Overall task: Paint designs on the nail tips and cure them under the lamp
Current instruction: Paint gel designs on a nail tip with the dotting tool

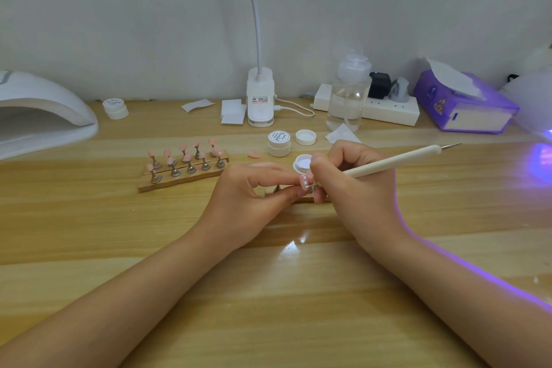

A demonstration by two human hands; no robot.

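I see a pale grey wall [149, 9] behind a glossy light wooden table [268, 293]. Left of the white clip-on desk lamp [260, 98] sits a white domed curing lamp [38, 110]. In front of it stands a wooden rack of pink nail tips on metal stands [183, 166]. My left hand [251, 191] pinches a pink white-dotted nail tip [304, 182]; my right hand [355, 185] grips a cream dotting pen [394, 160], fingers curled, tip touching it.
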